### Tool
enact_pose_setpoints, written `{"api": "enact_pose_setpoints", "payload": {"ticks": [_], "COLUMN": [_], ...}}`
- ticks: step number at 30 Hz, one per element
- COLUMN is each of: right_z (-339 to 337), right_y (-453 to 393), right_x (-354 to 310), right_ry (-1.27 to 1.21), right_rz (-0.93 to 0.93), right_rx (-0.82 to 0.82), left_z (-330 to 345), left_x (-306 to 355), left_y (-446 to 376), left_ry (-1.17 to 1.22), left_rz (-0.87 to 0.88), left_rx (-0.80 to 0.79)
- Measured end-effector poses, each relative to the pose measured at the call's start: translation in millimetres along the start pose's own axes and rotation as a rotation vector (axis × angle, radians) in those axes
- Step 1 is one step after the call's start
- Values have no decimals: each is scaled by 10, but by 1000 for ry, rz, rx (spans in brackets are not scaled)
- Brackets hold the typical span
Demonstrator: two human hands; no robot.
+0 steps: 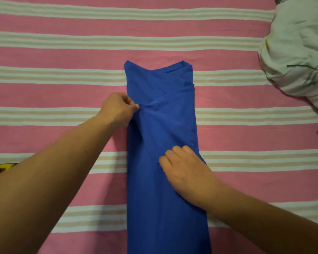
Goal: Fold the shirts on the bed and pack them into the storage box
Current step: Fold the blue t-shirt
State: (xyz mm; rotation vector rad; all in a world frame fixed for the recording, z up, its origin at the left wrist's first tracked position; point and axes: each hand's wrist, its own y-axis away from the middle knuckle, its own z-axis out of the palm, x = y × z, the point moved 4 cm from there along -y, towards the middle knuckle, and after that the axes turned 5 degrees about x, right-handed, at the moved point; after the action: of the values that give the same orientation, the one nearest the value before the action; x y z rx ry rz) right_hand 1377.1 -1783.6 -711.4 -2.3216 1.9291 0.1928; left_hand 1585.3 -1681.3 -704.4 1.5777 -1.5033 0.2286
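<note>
Right of blue shirt (pixel 163 125): crumpled pale bedding (pixel 297 52), well apart.

We've got our left hand (pixel 117 109) stretched forward on a long bare arm, thumb and fingers pinched together, while our right hand (pixel 185 169) lies palm-down, knuckles bent.

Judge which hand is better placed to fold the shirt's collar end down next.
Probably left. The left hand already pinches the shirt nearer the collar; the right hand lies lower, fingers curled, on the cloth.
</note>
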Motion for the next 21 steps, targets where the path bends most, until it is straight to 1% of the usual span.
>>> {"api": "enact_pose_setpoints", "payload": {"ticks": [2,4,6,8,10,13,14,16,17,19,21], "right_z": [-79,-136,-108,-82,-120,-262,-294,-299,-296,-258,-242], "right_y": [-45,-92,-124,-125,-115,-230,-333,-646,-827,-1144,-1326], "right_x": [-73,-191,-284,-258,-69,523,777,1279,1484,1788,1951], "right_ry": [-103,-161,-148,-110,-117,-173,-211,-307,-374,-458,-422], "right_rz": [47,46,5,-10,71,256,349,512,557,571,517], "right_rx": [131,182,155,81,82,221,226,136,71,-32,-111], "left_z": [-27,-49,-55,-29,9,64,85,117,126,135,126], "left_x": [19,43,5,-62,-115,-168,-193,-245,-263,-296,-289], "left_y": [-14,-33,-69,-84,-49,21,32,14,-1,-36,-50], "left_ry": [59,116,115,88,65,12,14,78,125,223,305], "left_rz": [-37,-51,-44,-48,-36,69,94,89,62,3,-25], "left_rx": [-15,-2,20,22,17,60,88,133,144,149,167]}}
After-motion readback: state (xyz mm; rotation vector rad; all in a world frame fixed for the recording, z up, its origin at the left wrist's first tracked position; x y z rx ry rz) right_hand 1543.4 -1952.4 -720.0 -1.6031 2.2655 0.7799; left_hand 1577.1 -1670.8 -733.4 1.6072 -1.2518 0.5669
